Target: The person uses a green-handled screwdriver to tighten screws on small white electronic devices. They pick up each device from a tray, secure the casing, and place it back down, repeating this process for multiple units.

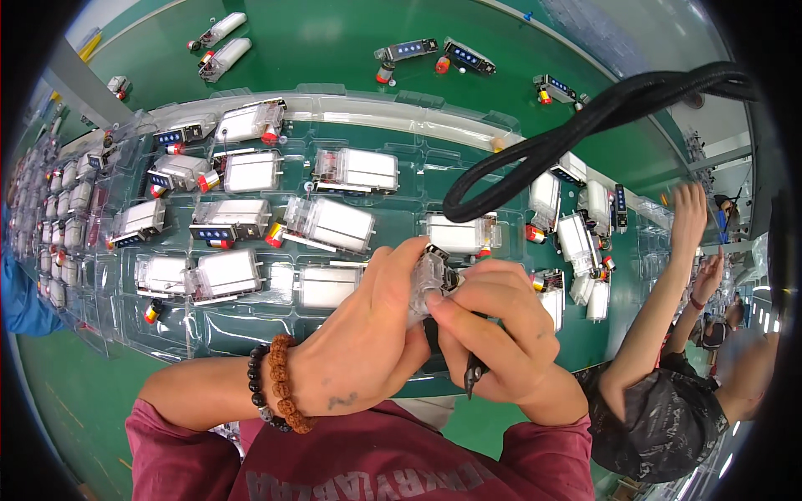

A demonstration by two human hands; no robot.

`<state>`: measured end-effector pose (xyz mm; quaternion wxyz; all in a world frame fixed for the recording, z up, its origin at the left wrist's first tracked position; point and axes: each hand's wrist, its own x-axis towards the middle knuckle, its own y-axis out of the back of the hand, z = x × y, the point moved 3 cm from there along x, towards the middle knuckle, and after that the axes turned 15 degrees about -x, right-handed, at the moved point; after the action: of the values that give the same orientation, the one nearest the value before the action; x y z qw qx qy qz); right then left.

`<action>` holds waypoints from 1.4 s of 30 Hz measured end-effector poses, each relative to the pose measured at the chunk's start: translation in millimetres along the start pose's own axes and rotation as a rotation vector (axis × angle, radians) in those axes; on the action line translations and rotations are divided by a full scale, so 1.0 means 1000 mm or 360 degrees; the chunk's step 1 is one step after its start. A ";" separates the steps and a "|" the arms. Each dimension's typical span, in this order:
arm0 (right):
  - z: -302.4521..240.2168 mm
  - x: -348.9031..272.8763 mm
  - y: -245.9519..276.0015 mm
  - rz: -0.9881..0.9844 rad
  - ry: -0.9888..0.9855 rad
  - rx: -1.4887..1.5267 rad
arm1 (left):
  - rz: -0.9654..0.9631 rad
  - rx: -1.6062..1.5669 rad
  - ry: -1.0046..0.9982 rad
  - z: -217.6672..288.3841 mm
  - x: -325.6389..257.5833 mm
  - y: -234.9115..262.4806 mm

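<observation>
In front of my chest, my left hand (368, 334) is closed round a small clear plastic housing (428, 277) with dark electronic parts at its top. My right hand (505, 321) pinches the same housing from the other side, thumb and fingers pressed together against it. A dark, pointed tool (474, 373) sticks out below my right palm; its kind I cannot make out. Just beyond my hands, white battery-like blocks in clear frames, such as this unit (332, 285), lie in a clear plastic tray (225, 320). Small parts between my fingers are hidden.
A thick black cable loop (576, 125) hangs across the right of the view. More units (581, 238) lie right of the tray, others (405, 50) on the green bench (326, 50) behind. Another person (660, 401) works close on my right with raised arms. Stacked trays (63, 200) stand left.
</observation>
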<state>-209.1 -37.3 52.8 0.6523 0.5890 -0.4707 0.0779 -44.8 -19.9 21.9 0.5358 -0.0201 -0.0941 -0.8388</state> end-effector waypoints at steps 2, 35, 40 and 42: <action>0.000 0.001 0.000 -0.0012 0.0013 -0.0041 | -0.0019 -0.0039 0.0049 0.001 0.002 0.001; 0.000 0.003 0.000 0.0010 -0.0068 -0.0032 | 0.0051 0.0003 0.0041 0.005 0.003 -0.003; 0.000 0.004 0.001 -0.0020 -0.0079 0.0029 | 0.0023 -0.0050 0.0023 0.004 0.003 0.000; 0.004 0.003 -0.002 -0.0003 -0.0033 0.0083 | 0.0009 -0.0105 0.0017 0.002 0.003 0.001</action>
<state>-208.7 -42.3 53.0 0.6318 0.6071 -0.4747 0.0835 -45.3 -22.2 24.2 0.5377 -0.0335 -0.0635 -0.8401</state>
